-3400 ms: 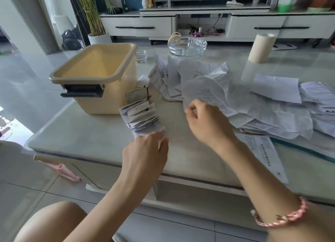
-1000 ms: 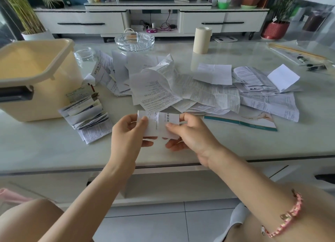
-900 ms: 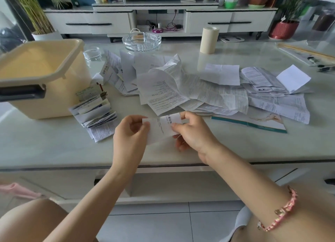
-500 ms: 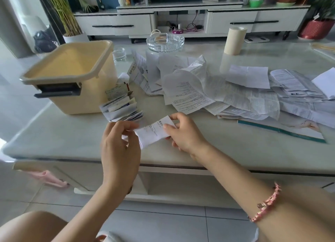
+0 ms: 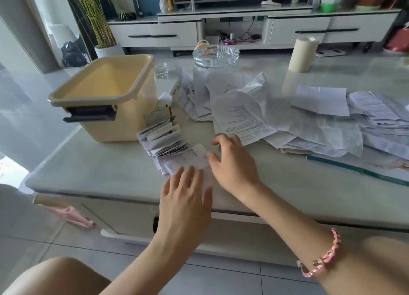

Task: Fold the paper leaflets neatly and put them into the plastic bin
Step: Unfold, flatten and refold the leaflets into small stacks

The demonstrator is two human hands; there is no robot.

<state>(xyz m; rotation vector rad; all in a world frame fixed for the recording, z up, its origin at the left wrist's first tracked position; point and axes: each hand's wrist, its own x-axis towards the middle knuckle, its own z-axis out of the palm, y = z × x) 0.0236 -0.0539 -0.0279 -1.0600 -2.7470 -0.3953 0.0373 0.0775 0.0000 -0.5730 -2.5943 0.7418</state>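
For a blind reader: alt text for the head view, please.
Left hand presses a small folded white paper leaflet flat on a pale table, right hand touching its edge, beside a fanned pile of folded leaflets and a cream plastic bin.

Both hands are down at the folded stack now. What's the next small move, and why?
Probably send the right hand to the nearest unfolded sheet and draw it over. The folded leaflet lies at the near end of the folded stack under the flat left hand, so it seems finished, and many loose sheets wait beside it.
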